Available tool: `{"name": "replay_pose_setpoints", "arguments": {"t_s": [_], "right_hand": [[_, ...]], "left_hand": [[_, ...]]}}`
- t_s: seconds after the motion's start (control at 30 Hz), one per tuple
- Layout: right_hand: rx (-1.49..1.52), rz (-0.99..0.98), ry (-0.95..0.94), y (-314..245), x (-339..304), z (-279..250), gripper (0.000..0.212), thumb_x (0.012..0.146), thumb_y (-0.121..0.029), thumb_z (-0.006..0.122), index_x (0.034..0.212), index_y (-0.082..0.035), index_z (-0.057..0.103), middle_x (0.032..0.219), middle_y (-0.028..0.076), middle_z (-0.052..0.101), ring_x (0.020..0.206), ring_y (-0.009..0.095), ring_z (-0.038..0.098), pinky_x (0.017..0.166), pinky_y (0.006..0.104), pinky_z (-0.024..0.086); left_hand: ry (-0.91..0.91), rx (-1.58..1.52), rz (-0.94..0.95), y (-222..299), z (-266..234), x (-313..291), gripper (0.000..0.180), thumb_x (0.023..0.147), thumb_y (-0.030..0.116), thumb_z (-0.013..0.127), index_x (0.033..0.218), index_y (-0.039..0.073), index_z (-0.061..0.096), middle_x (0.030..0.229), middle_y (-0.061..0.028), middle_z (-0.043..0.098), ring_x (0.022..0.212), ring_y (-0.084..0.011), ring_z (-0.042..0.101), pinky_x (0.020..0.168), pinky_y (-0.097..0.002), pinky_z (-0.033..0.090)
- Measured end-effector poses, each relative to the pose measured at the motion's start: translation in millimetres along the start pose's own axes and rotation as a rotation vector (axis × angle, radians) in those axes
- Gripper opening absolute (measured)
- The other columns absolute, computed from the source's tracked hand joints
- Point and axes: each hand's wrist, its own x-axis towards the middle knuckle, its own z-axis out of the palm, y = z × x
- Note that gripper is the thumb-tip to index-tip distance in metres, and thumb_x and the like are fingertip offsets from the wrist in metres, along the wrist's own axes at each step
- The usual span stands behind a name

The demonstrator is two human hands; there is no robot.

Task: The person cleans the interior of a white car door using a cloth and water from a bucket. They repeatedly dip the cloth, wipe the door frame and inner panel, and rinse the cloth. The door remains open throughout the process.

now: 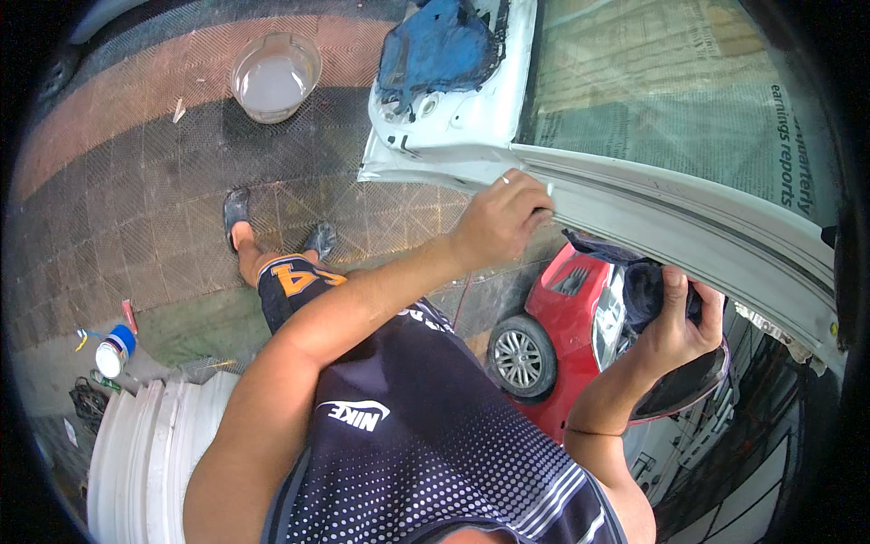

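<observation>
My left hand [498,222] is closed, its fingers pinched together against the lower edge of a white car door frame [671,195]. Small white bits show at its fingertips, too little to tell what they are. Below the same frame, my right hand [681,328] grips a dark, crumpled cloth [645,292], thumb on the near side. Part of the cloth bunches up against the frame's underside. The white door panel [426,136] carries a blue patch [439,50] with dark, ragged edges. Newspaper [652,109] covers the window beside it.
A bucket of cloudy liquid [275,80] stands on the tiled floor at the far left. Behind my arms is a red car [566,299]. White stacked panels [163,453] and a white tub with a blue lid [113,354] are at the lower left.
</observation>
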Motion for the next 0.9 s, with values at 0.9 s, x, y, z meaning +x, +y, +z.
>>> {"name": "replay_pose_setpoints", "arguments": {"t_s": [0.9], "right_hand": [[-0.074, -0.009, -0.002, -3.9, 2.3, -0.2, 0.021, 0.07, 0.001, 0.089, 0.081, 0.002, 0.072, 0.084, 0.012, 0.076, 0.077, 0.018, 0.068, 0.079, 0.03, 0.051]], "left_hand": [[0.088, -0.144, 0.196, 53.4, 15.1, 62.7, 0.03, 0.071, 0.0, 0.078, 0.095, 0.003, 0.061, 0.093, -0.0117, 0.064, 0.084, -0.0321, 0.065, 0.077, -0.0442, 0.053]]}}
